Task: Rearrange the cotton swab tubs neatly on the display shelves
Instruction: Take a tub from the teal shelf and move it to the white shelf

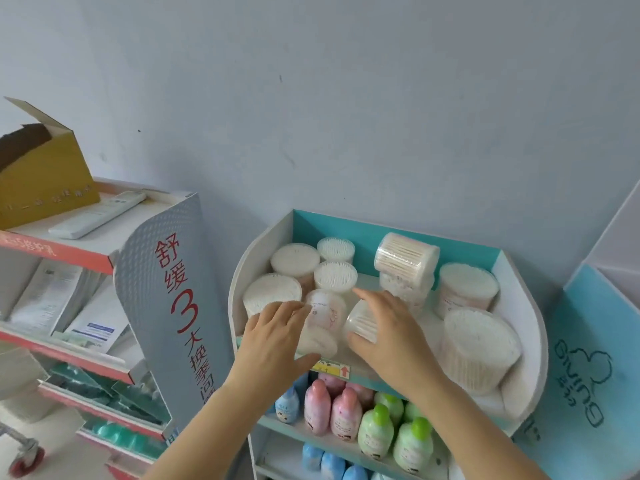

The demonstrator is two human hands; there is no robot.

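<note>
Several clear cotton swab tubs crowd the top shelf (519, 296) of a white and teal display stand. Upright tubs (295, 259) stand at the back left. One tub (407, 258) lies on its side on top of another. A large tub (479, 344) leans at the front right. My left hand (273, 337) grips a tipped tub with a pink label (325, 318) at the shelf's front. My right hand (384, 327) closes over another tipped tub (360, 322) beside it, mostly hiding it.
Pink bottles (322, 407), green bottles (375, 431) and blue bottles (323, 462) fill the lower shelves. A red-edged rack (52, 251) with a grey sign (180, 306), a yellow box (41, 178) and a remote (97, 214) stands left. A blue panel (581, 375) is right.
</note>
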